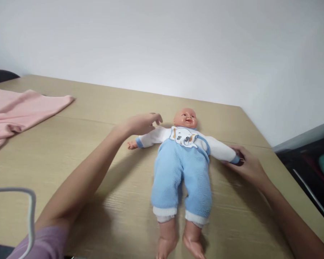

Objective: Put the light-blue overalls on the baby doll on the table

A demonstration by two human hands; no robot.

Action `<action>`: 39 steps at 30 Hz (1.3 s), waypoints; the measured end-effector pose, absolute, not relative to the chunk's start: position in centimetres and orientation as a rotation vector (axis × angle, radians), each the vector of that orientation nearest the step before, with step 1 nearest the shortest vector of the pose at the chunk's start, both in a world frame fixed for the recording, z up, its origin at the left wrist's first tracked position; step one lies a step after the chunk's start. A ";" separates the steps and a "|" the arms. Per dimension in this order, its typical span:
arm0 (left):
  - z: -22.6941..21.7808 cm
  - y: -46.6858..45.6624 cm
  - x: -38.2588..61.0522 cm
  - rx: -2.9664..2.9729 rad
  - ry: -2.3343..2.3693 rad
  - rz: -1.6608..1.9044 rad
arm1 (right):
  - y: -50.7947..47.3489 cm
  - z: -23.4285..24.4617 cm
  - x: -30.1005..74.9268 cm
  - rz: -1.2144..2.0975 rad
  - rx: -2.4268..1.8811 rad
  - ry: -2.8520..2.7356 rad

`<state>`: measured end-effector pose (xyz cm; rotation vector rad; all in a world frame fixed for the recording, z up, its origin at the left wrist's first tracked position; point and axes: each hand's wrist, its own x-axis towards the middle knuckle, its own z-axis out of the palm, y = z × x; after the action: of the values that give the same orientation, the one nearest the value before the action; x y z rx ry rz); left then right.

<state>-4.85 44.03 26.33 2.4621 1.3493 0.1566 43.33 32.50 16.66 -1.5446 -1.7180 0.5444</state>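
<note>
A baby doll (182,169) lies on its back on the wooden table, head toward the wall and bare feet toward me. It wears blue overalls with white cuffs, an elephant face on the chest, and a white long-sleeved top. My left hand (144,123) hovers beside the doll's head, above the sleeve on the left, fingers loosely curled and apart with nothing in them. My right hand (247,165) is wrapped round the cuff end of the doll's other sleeve (223,149), which is stretched out to the right. The doll's hand on that side is mostly hidden in my grip.
A pink cloth (24,108) lies crumpled at the table's left. A white cable (31,216) curves through the lower left corner. Behind the wooden table (110,100) rises a white wall. Dark furniture (307,162) with a teal item stands past the right edge; a dark chair back (2,75) shows far left.
</note>
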 end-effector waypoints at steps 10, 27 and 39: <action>22.5 42.3 10.9 2.796 1.014 0.739 | 37.3 19.2 37.1 0.754 -1.178 -1.078; 21.2 41.5 9.4 2.627 0.358 1.157 | 36.0 17.1 33.8 0.303 -1.047 -1.932; 20.9 42.7 10.7 2.193 0.667 1.061 | 34.6 17.4 32.6 0.941 -1.045 -1.476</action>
<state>10.74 42.71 20.90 2.1935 0.6665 1.0608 32.61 34.62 17.45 -1.0454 -1.4765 0.9406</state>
